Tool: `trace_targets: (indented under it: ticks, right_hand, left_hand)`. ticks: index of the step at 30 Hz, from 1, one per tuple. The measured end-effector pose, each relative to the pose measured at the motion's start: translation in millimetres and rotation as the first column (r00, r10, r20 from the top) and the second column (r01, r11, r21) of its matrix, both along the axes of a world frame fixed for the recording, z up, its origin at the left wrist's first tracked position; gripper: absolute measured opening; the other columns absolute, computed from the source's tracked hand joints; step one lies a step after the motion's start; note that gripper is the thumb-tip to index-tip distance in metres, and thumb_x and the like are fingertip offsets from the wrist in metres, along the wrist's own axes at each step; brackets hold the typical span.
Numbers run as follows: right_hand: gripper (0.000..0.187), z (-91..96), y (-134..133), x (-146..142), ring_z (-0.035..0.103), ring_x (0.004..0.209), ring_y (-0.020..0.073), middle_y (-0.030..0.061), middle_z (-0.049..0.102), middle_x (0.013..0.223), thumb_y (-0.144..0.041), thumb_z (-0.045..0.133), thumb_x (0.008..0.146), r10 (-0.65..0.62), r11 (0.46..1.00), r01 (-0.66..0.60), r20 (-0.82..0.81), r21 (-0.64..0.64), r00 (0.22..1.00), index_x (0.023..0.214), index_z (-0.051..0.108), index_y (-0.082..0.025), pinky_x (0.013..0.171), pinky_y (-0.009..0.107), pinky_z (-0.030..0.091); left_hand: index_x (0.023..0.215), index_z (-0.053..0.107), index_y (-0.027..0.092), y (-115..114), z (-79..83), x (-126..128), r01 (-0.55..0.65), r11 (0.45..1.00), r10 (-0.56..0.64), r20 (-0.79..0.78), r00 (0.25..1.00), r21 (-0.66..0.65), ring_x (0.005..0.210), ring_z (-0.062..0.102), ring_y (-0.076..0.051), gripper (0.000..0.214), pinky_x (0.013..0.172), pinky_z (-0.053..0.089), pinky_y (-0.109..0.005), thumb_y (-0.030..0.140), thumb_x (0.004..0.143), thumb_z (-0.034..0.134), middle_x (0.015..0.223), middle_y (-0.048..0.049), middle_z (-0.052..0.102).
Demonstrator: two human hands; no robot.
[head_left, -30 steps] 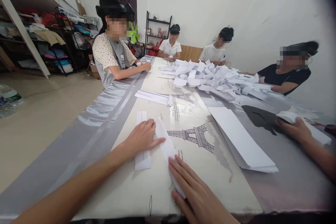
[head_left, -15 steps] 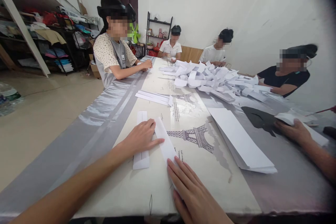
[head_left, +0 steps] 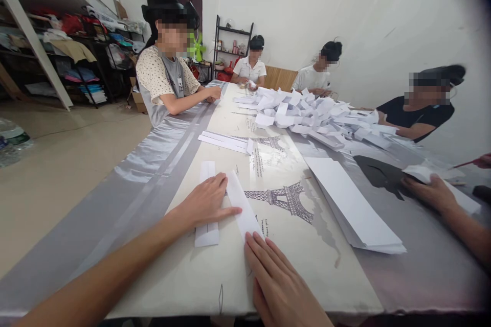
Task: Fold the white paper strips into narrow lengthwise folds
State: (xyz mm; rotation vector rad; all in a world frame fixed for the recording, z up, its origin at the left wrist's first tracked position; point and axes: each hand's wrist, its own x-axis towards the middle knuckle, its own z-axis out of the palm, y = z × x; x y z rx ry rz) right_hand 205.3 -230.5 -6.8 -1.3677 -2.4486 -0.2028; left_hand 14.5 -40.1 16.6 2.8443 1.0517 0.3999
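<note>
A narrow folded strip of white paper (head_left: 242,199) lies slantwise on the table before me. My left hand (head_left: 207,199) rests along its left edge, thumb stretched out onto the paper and fingers at its far end. Flat across the near end lies my right hand (head_left: 276,273), fingers straight and side by side, hiding that end. Partly under my left hand is a second white paper strip (head_left: 207,235) with a dark line down its middle. Farther off lie some folded white strips (head_left: 224,142).
A stack of white paper sheets (head_left: 353,204) lies to the right, with a large heap of folded papers (head_left: 310,112) behind it. A co-worker's hand (head_left: 433,191) holds white paper beside a dark sheet (head_left: 376,171). Several other people sit around the cloth-covered table (head_left: 184,281).
My left thumb has slid slightly down the strip. My right hand has barely shifted. Across the table, co-workers' hands have moved a little.
</note>
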Motion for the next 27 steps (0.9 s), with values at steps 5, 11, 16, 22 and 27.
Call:
trace_targets:
  ticks: [5,11,16,22,27]
  right_hand:
    - [0.074,-3.4,-1.1,-3.4,0.049,0.138,0.0343,0.0215,0.049,0.150,0.001,0.045,0.071,-0.028,0.999,0.029,0.024,-0.028,0.999,0.145,0.051,-0.001,0.109,0.046,0.053]
    - [0.071,-4.9,-2.2,-6.1,0.052,0.136,0.0348,0.0233,0.049,0.148,0.001,0.046,0.070,-0.046,0.997,0.048,0.050,-0.056,0.998,0.140,0.055,0.003,0.106,0.042,0.055]
    - [0.079,-5.6,-4.0,-3.4,0.048,0.140,0.0335,0.0200,0.047,0.151,0.002,0.047,0.068,-0.037,0.998,0.037,-0.003,-0.057,0.999,0.147,0.050,-0.002,0.109,0.042,0.053]
    - [0.085,-13.8,-5.5,-1.8,0.046,0.141,0.0344,0.0211,0.044,0.154,0.003,0.046,0.068,-0.028,0.999,0.028,0.001,-0.026,1.000,0.153,0.040,-0.002,0.109,0.045,0.052]
    - [0.079,-4.2,-6.8,-1.1,0.044,0.143,0.0342,0.0201,0.045,0.154,0.004,0.045,0.074,-0.014,0.997,0.011,-0.039,-0.077,0.999,0.152,0.042,-0.004,0.109,0.047,0.052]
  left_hand:
    - [0.122,0.056,0.013,-0.6,-0.9,-0.5,0.000,1.000,0.000,0.022,1.000,0.013,0.105,0.059,-0.029,0.066,0.089,0.047,-0.039,0.071,0.093,0.044,0.118,-0.0143,0.059]
    - [0.122,0.056,0.013,-1.4,-1.3,-0.4,0.010,1.000,-0.010,0.020,1.000,0.008,0.106,0.060,-0.030,0.061,0.090,0.048,-0.040,0.066,0.095,0.044,0.119,-0.0147,0.060]
    - [0.127,0.055,0.011,-3.1,-2.5,-0.5,0.007,1.000,-0.007,0.009,1.000,-0.007,0.111,0.060,-0.032,0.063,0.094,0.048,-0.042,0.065,0.095,0.044,0.124,-0.0172,0.060]
    - [0.146,0.038,0.008,-7.2,-7.4,1.1,0.031,0.998,-0.032,0.018,0.999,0.058,0.145,0.037,-0.036,0.072,0.117,0.031,-0.050,0.062,0.098,0.037,0.156,-0.0237,0.040]
    - [0.149,0.037,0.004,-9.2,-7.1,2.5,0.020,1.000,-0.020,-0.036,0.999,-0.003,0.143,0.041,-0.037,0.074,0.116,0.033,-0.049,0.058,0.099,0.038,0.154,-0.0269,0.043]
